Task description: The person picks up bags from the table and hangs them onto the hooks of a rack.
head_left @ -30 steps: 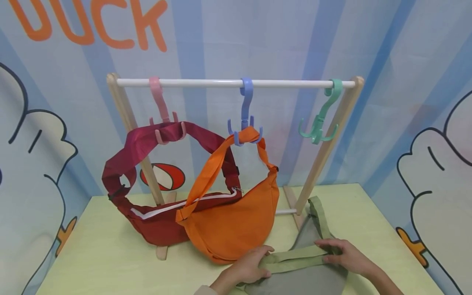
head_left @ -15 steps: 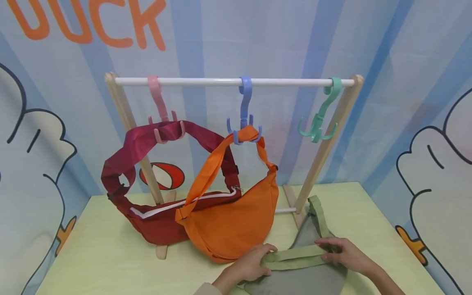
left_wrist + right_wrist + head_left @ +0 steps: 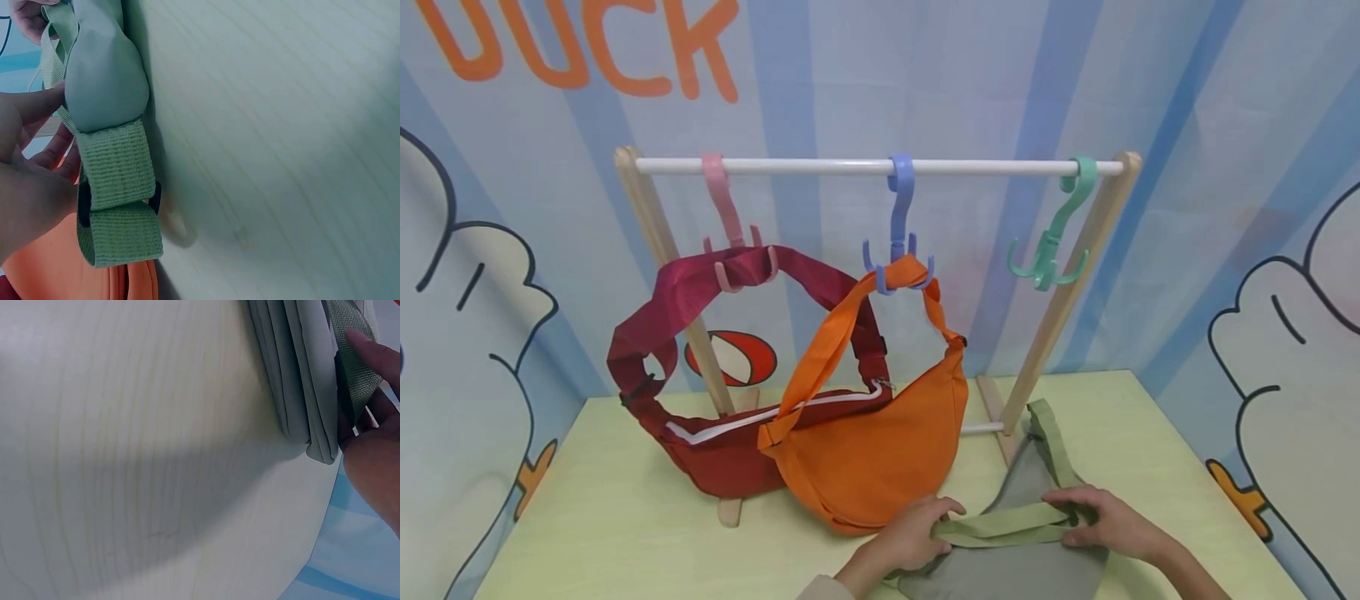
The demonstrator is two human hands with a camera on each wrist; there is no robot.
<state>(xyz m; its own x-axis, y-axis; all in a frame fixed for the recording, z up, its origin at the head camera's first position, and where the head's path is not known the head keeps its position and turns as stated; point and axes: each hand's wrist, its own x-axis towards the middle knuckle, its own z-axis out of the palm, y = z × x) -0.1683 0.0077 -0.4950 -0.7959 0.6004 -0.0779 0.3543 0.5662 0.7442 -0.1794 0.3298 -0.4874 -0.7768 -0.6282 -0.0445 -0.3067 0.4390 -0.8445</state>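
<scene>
A grey bag (image 3: 1007,568) with light green straps lies on the table at the front right. My left hand (image 3: 912,537) pinches the left end of its doubled green strap (image 3: 992,532) between thumb and fingers. At the strap's other end, my right hand (image 3: 1108,527) grips it; in the right wrist view the green webbing (image 3: 355,359) runs between thumb and fingers. A dark buckle (image 3: 84,203) sits on the strap below my left hand in the left wrist view. Another length of green strap (image 3: 1052,442) reaches up towards the rack's right foot.
A rack with a white rail (image 3: 820,167) carries pink (image 3: 724,200), blue (image 3: 898,208) and green (image 3: 1052,242) hooks. A dark red bag (image 3: 737,454) hangs on the pink hook, an orange bag (image 3: 872,450) on the blue one, close beside my left hand. Nothing hangs on the green hook.
Both hands stay nearly in place. The strap between them has twisted slightly, its two layers now crossing closer together near my right hand.
</scene>
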